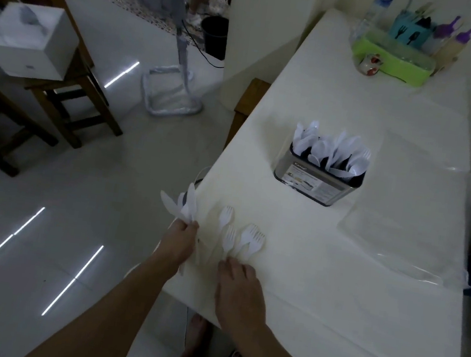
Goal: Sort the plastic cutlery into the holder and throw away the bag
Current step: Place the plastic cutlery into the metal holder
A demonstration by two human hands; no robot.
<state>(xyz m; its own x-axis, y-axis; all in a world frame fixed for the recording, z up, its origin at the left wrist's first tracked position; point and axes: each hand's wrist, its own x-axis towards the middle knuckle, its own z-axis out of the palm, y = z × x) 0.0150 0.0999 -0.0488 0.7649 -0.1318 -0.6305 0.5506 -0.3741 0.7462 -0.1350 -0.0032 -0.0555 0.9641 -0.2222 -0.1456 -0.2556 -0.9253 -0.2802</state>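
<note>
the bench is long and white, and the white cutlery nearly vanishes against it in the dim light — the likeliest slip, i'd judge, is a piece overlooked or miscounted. the clear bag lies flat on the right half of the bench, well apart from both hands; it is so transparent that its edges are hard to trace, and it could slide off the far side unnoticed. the holder stands mid-bench, already crowded with white spoons and forks, so pushing more in could jam or tip some out; its compartments are not readable from here.

the left hand is at the bench's near-left corner, fingers curled round a fan of knives that hangs out over the floor — a loose hold there drops them. the right hand lies flat with fingers spread on the handles of four loose forks, pressing, not grasping; smooth plastic may skid on the cloth. the handles are hidden under the fingers, and the knife count is too blurred to tell.
</note>
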